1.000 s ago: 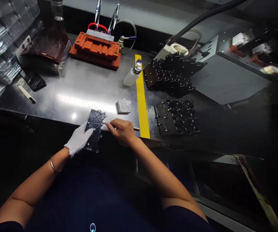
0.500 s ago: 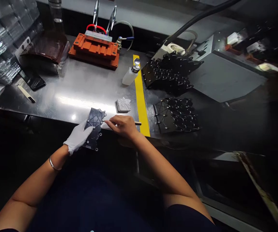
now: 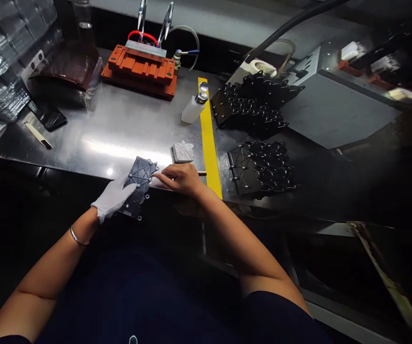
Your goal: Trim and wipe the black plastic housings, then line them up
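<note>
A black ribbed plate (image 3: 141, 173) is gripped by the gloved left hand (image 3: 113, 198); a slim tool (image 3: 202, 173) is pinched by the bare right hand (image 3: 182, 178) — just beside the plate's edge.

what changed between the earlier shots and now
The right hand moved slightly away from the person, toward the white bundle; the rear of its slim tool swung likewise. The lower end of the dark panel swung slightly left, held in the gloved left hand. Both grips, the bundle and the bottle stayed.
</note>
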Demonstrator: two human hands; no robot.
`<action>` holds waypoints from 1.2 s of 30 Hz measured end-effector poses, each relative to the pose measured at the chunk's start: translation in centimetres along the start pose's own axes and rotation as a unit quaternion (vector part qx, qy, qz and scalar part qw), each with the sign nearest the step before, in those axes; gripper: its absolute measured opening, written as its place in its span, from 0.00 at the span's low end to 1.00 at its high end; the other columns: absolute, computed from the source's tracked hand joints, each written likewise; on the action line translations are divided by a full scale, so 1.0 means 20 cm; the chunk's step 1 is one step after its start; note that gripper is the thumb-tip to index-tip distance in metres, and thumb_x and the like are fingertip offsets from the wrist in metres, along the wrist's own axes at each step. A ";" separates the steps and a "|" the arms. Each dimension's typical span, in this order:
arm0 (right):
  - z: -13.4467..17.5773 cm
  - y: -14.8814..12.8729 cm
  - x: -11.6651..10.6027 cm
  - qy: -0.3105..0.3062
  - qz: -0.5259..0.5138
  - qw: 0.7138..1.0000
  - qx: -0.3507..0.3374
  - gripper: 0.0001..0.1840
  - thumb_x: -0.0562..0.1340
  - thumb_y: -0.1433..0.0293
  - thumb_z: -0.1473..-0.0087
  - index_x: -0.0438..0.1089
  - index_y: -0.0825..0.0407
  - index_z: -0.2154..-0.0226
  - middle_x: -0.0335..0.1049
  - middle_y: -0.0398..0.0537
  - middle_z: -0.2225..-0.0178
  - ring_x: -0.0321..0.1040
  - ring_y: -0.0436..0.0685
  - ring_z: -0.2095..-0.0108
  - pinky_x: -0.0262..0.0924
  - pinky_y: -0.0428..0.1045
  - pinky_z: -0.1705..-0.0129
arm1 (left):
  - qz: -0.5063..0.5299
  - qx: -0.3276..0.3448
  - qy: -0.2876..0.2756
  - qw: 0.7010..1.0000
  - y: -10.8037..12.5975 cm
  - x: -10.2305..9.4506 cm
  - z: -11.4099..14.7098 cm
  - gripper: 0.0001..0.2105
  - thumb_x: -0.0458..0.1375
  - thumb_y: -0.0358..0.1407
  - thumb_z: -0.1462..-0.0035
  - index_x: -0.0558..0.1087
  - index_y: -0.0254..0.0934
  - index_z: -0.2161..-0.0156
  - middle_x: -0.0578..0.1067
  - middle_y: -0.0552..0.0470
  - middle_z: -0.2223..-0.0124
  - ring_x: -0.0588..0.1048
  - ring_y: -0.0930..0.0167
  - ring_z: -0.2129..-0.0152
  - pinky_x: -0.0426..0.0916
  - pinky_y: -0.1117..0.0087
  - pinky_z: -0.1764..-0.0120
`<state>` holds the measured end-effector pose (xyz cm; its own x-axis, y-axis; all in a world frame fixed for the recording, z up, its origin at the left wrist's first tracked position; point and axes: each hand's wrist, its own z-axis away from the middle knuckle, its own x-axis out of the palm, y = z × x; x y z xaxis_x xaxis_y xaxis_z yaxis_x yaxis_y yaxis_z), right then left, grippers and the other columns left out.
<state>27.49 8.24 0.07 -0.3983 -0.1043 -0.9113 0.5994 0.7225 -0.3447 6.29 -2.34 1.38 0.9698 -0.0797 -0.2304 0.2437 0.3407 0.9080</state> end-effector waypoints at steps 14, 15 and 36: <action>0.08 -0.03 0.06 -0.003 -0.129 0.988 0.081 0.23 0.56 0.56 0.42 0.74 0.53 0.78 0.73 0.46 0.79 0.66 0.49 0.77 0.52 0.45 0.73 | 0.025 -0.008 0.011 1.000 -0.01 0.02 0.01 0.20 0.55 0.43 0.44 0.73 0.39 0.49 0.80 0.49 0.61 0.78 0.65 0.67 0.73 0.67 0.63; 0.10 -0.05 0.07 0.000 -0.117 0.989 0.090 0.23 0.56 0.56 0.42 0.74 0.53 0.79 0.73 0.46 0.79 0.66 0.49 0.77 0.51 0.45 0.73 | 0.033 -0.003 0.021 0.999 -0.01 0.03 0.02 0.19 0.55 0.43 0.44 0.73 0.38 0.49 0.80 0.49 0.61 0.78 0.65 0.66 0.73 0.67 0.63; 0.16 -0.22 0.10 0.094 -0.105 0.969 0.201 0.23 0.57 0.55 0.42 0.72 0.52 0.79 0.71 0.46 0.79 0.65 0.50 0.77 0.51 0.46 0.73 | 0.041 0.011 0.077 0.996 -0.01 0.09 0.03 0.16 0.53 0.40 0.42 0.74 0.37 0.51 0.80 0.48 0.57 0.77 0.67 0.62 0.71 0.69 0.59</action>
<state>26.20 2.63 -1.01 -0.6378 -0.0659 -0.7674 0.6984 0.3708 -0.6122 7.92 -3.23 0.94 0.9745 0.0921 -0.2046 0.1659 0.3187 0.9332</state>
